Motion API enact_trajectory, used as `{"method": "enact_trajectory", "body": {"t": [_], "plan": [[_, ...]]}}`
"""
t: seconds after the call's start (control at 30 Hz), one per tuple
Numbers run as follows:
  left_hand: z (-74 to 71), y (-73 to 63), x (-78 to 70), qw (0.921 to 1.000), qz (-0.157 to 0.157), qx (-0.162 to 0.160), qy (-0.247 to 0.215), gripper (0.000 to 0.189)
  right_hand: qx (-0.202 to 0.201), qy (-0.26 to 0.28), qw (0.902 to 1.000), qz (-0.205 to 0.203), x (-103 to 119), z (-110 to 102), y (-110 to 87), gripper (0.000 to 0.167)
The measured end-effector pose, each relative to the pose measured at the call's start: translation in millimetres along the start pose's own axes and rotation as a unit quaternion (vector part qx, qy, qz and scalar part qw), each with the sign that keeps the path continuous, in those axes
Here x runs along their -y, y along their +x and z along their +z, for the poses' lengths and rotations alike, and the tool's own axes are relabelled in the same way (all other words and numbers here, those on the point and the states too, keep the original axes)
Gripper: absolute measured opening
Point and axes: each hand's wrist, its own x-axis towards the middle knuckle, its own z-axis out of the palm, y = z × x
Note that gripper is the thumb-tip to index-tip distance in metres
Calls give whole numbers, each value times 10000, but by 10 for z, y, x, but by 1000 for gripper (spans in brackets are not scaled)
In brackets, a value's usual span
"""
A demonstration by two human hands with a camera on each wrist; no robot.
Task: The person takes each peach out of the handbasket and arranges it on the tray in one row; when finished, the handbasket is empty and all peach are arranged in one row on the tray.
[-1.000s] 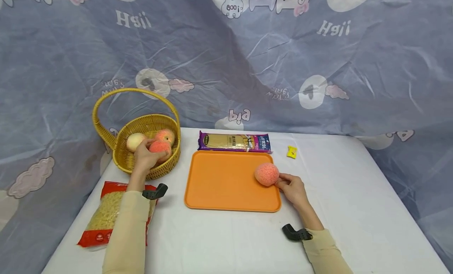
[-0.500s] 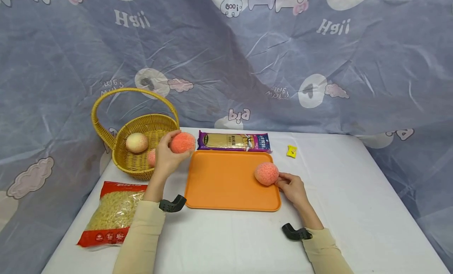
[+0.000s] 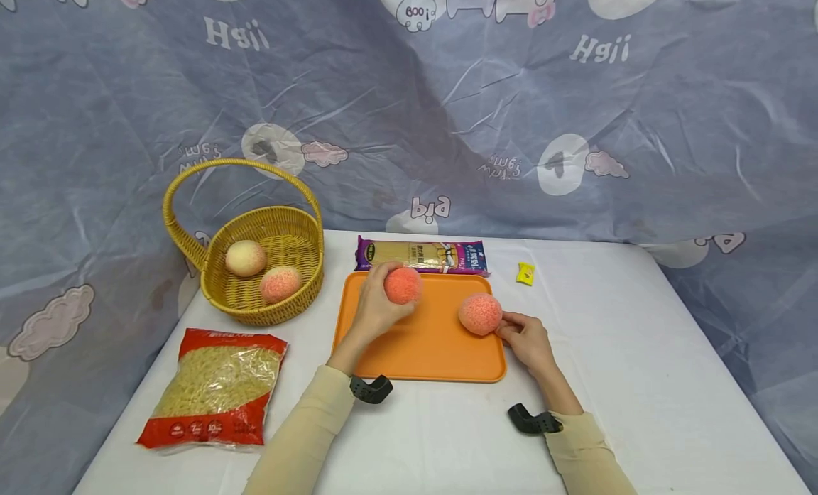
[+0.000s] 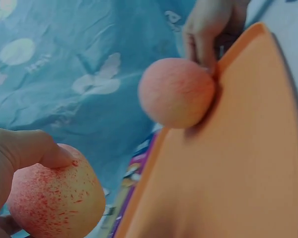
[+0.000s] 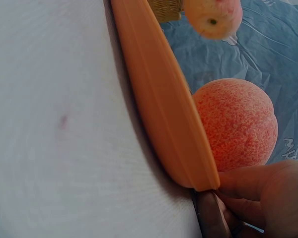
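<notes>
My left hand (image 3: 375,307) grips a pinkish-red peach (image 3: 403,285) above the left part of the orange tray (image 3: 409,360). In the left wrist view the thumb lies across that peach (image 4: 57,198), whose near side is yellowish with red specks. A second peach (image 3: 481,314) rests on the tray near its right edge. Right beside it, my right hand (image 3: 527,341) pinches the tray's right rim. The right wrist view shows fingers on both sides of the tray's rim (image 5: 203,173), close to the peach (image 5: 238,124).
The wicker basket (image 3: 220,289) at the left holds a pale peach (image 3: 246,258) and a pink one (image 3: 280,285). In front lies a red bag of pasta (image 3: 214,388). Behind the tray is a purple pasta packet (image 3: 422,257); a small yellow packet (image 3: 525,273) lies to its right.
My left hand has lifted the peach out of the basket and carried it right, over the tray. Two peaches stay in the basket. My right hand has kept its place at the tray's rim.
</notes>
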Motion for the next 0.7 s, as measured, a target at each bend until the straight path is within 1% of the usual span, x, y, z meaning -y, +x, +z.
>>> {"method": "enact_trajectory", "body": {"t": [0.17, 0.33, 0.43, 0.53, 0.63, 0.7], "plan": [[304, -16, 14, 9994, -67, 147, 321, 70, 8, 31, 10000, -9, -9, -11, 2, 37], [513, -31, 38, 9983, 46, 254, 531, 69, 38, 16, 10000, -48, 0, -7, -5, 38], [601, -47, 44, 9965, 234, 319, 741, 69, 23, 4, 10000, -52, 4, -10, -7, 37], [669, -65, 48, 9930, 451, 320, 1044, 71, 4, 27, 10000, -16, 9, -15, -11, 37], [713, -84, 43, 9906, 553, 312, 1214, 74, -6, 28, 10000, 8, 18, -20, -17, 37], [733, -95, 38, 9903, 574, 317, 1222, 75, -12, -2, 10000, 30, 19, -21, -16, 37]]}}
